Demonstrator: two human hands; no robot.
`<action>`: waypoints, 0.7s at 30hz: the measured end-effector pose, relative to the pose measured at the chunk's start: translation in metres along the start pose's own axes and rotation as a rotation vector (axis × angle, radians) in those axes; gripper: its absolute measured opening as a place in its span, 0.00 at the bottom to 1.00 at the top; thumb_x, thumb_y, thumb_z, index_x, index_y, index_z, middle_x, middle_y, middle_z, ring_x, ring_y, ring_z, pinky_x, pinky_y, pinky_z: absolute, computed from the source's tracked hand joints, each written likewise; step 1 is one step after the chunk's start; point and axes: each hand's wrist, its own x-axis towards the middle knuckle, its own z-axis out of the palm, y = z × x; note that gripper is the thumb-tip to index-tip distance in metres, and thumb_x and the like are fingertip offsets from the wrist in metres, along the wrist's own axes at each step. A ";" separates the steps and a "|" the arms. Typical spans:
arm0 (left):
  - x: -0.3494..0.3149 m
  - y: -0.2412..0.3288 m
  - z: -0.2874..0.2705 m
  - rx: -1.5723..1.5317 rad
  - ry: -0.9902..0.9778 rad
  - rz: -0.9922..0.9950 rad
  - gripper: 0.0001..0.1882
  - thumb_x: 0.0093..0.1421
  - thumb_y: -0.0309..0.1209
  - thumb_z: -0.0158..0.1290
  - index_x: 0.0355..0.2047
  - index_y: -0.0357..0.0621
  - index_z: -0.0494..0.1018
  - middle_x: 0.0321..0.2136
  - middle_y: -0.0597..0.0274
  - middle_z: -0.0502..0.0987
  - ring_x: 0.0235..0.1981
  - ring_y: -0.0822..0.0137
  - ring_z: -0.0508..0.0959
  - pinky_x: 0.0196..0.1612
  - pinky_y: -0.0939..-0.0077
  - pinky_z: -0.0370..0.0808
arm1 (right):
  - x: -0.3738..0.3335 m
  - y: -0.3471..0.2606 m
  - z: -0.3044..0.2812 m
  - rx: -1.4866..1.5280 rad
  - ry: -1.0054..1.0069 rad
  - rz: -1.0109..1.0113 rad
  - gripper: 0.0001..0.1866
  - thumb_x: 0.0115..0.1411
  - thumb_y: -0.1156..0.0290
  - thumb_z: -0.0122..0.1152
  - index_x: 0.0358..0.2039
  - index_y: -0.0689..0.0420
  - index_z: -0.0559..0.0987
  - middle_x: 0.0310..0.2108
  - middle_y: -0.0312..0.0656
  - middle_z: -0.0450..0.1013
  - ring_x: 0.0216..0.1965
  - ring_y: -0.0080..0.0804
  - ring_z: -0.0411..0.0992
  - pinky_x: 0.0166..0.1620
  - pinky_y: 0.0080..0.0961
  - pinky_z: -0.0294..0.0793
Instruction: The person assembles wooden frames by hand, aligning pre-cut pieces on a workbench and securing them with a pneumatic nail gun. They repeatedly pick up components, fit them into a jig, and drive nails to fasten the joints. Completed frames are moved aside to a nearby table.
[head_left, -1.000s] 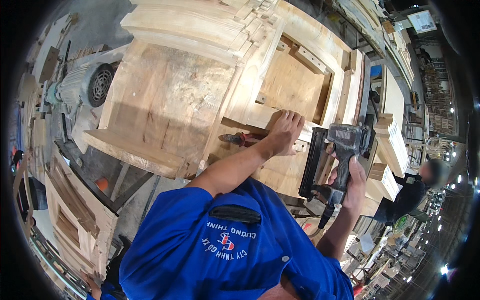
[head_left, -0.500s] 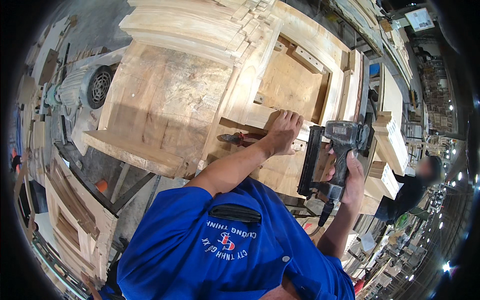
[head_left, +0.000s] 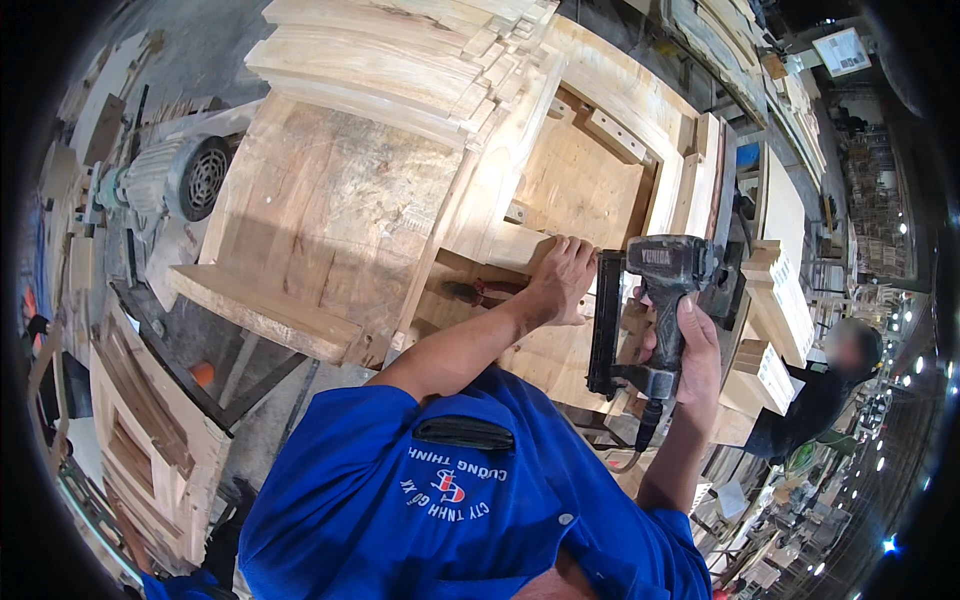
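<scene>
My right hand (head_left: 700, 350) grips a nailer (head_left: 665, 290) at 3 o'clock in the head view, its fingers clamped around the black handle, while my left hand (head_left: 565, 280) rests on the rail (head_left: 515, 247) of a wooden frame (head_left: 506, 160) toward 1 o'clock. The left fingers lie together, bent over the wood; whether they pinch it, I cannot tell. The nailer's nose appears just beside them, any contact with the wood hard to make out. Near the centre, a red-handled tool (head_left: 484, 293) lies in shadow, one end hidden behind my left wrist. Slats (head_left: 370, 60) stacked toward 11 o'clock are cut off by the upper edge. Between 3 and 4 o'clock, a co-worker (head_left: 805, 405) in dark clothing shows with a blurred head.

Pale lettering marks the nailer's scuffed body. At 6 o'clock, white capitals stand upside down around a red-and-white emblem on my blue shirt (head_left: 400, 520). Toward 10 o'clock, a smooth, stained panel (head_left: 330, 190) adjoins the frame's pale, straight-edged timber; beyond it sits a ribbed grey motor (head_left: 165, 182) with a round, slotted cover.
</scene>
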 end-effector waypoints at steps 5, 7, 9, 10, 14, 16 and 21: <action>-0.026 -0.002 0.008 -0.164 0.336 -0.016 0.51 0.46 0.53 0.72 0.62 0.28 0.68 0.58 0.38 0.69 0.63 0.41 0.65 0.67 0.42 0.60 | 0.014 0.001 0.011 -0.108 -0.056 -0.013 0.24 0.77 0.51 0.51 0.53 0.60 0.81 0.23 0.39 0.77 0.21 0.25 0.76 0.27 0.23 0.78; -0.059 0.000 0.002 -0.389 0.512 -0.020 0.42 0.54 0.40 0.70 0.64 0.32 0.68 0.58 0.38 0.72 0.65 0.38 0.66 0.69 0.38 0.61 | 0.017 0.005 0.023 -0.191 -0.063 -0.030 0.24 0.78 0.50 0.49 0.51 0.59 0.80 0.22 0.39 0.77 0.21 0.25 0.75 0.27 0.22 0.77; -0.094 0.001 0.005 -0.606 0.394 -0.216 0.32 0.63 0.36 0.63 0.65 0.38 0.69 0.54 0.44 0.77 0.59 0.45 0.75 0.64 0.45 0.70 | 0.024 0.005 0.038 -0.252 -0.144 -0.019 0.22 0.79 0.52 0.48 0.50 0.58 0.79 0.23 0.39 0.76 0.21 0.24 0.75 0.27 0.23 0.75; -0.103 0.003 0.008 -0.716 0.329 -0.311 0.28 0.67 0.34 0.59 0.66 0.41 0.69 0.52 0.48 0.79 0.57 0.48 0.79 0.62 0.49 0.74 | 0.029 0.006 0.046 -0.261 -0.181 0.008 0.21 0.79 0.52 0.47 0.50 0.58 0.79 0.23 0.39 0.76 0.22 0.24 0.75 0.27 0.23 0.75; -0.108 -0.006 0.021 -1.982 0.355 -0.641 0.17 0.77 0.34 0.46 0.61 0.41 0.72 0.45 0.57 0.83 0.42 0.62 0.85 0.47 0.62 0.83 | 0.052 0.021 0.070 -0.217 -0.290 0.056 0.23 0.78 0.52 0.48 0.54 0.59 0.78 0.24 0.37 0.75 0.22 0.22 0.74 0.28 0.21 0.77; -0.108 -0.006 0.014 -2.146 0.430 -0.686 0.17 0.79 0.37 0.42 0.58 0.42 0.73 0.46 0.60 0.82 0.40 0.67 0.85 0.44 0.66 0.84 | 0.065 0.027 0.075 -0.270 -0.321 0.054 0.25 0.78 0.49 0.48 0.54 0.60 0.78 0.24 0.36 0.75 0.23 0.21 0.74 0.28 0.21 0.77; -0.103 -0.010 0.022 -1.956 0.452 -0.691 0.18 0.79 0.39 0.43 0.57 0.39 0.71 0.42 0.60 0.81 0.41 0.67 0.84 0.45 0.66 0.85 | 0.080 0.033 0.085 -0.308 -0.332 0.093 0.26 0.78 0.48 0.49 0.54 0.60 0.77 0.24 0.36 0.75 0.23 0.21 0.74 0.29 0.21 0.77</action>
